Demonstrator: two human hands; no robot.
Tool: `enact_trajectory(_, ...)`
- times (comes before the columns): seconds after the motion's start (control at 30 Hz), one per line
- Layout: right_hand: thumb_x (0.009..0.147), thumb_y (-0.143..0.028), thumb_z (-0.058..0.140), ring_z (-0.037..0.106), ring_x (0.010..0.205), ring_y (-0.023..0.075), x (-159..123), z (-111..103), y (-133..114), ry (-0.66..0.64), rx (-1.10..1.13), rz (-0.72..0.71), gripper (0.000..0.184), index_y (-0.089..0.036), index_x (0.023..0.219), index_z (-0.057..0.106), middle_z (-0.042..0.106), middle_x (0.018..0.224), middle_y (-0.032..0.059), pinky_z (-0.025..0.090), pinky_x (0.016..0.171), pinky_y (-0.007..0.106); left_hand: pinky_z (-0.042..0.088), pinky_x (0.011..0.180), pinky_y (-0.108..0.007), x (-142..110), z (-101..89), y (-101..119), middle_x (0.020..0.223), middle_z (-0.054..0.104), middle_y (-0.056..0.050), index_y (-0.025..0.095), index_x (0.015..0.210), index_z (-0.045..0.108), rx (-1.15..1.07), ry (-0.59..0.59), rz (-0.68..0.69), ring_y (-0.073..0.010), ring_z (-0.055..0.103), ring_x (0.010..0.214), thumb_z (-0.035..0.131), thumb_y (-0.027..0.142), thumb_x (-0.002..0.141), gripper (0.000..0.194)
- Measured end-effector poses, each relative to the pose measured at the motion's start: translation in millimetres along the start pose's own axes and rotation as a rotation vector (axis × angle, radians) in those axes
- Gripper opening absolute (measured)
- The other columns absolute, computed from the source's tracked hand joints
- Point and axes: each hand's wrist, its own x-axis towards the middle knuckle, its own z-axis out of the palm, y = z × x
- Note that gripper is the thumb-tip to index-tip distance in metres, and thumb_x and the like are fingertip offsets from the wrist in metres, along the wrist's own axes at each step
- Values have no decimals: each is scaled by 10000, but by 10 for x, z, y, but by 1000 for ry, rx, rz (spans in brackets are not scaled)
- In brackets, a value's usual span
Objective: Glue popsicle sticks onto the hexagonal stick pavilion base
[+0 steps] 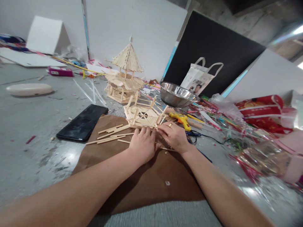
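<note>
A: Ref. near zone?
B: Brown sheet (pixel 151 186) flat on gray surface (pixel 54 110). L hand (pixel 143 145) at near edge of stick frame (pixel 144 115); fingers bent, tips down. Gap & grip: can't tell.
A: R hand (pixel 175 137)?
B: Same edge, just beside L, w/ ring (pixel 170 125) on one finger. Fingers bent inward; opening & grip can't be confirmed, tips partly hidden.
A: Frame loc.?
B: Far end of sheet, directly beyond both hands; short uprights around rim.
A: Adj. items?
B: Loose sticks (pixel 111 137) on sheet, L of L hand. Phone (pixel 82 123) further L, at sheet edge. Yellow glue gun (pixel 182 119) R of frame, just beyond R hand.
A: Far zone?
B: Stick pavilion (pixel 125 75), upright, behind frame. Steel bowl (pixel 178 96) to its R; white bag (pixel 197 77) behind bowl, then black panel (pixel 213 47).
</note>
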Motion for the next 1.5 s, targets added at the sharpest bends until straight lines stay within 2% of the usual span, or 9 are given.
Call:
enact_trajectory(0.17,820,-292,408,542,797,147,3,-8,-4,-2,-6,2,215,-204,872,598,631,827,34,414,682,241,307,813,-363,0,26,0,1048,518,-134,127,1074,468,5,18,-4,-254,418,1002,372,499,759,497)
enact_trajectory(0.33,818,-286,412,542,806,150,2,-5,-2,-3,5,7,212,-205,879,598,629,832,36,414,688,247,299,828,-367,-4,35,6,1066,512,-149,97,1119,430,6,31,-1,-260,411,1019,379,493,756,539)
enact_trajectory(0.43,817,-284,414,541,802,149,-2,1,2,1,11,3,211,-203,877,599,628,831,36,413,686,244,297,831,-371,-5,29,6,1071,509,-149,101,1150,395,-5,31,-7,-258,411,1025,380,487,759,550)
enact_trajectory(1.5,811,-269,437,534,787,139,0,16,11,37,-4,-29,178,-193,856,591,626,808,23,414,683,230,301,839,-375,-3,38,0,1062,514,-144,97,1152,394,-5,48,1,-254,417,1022,391,477,757,548)
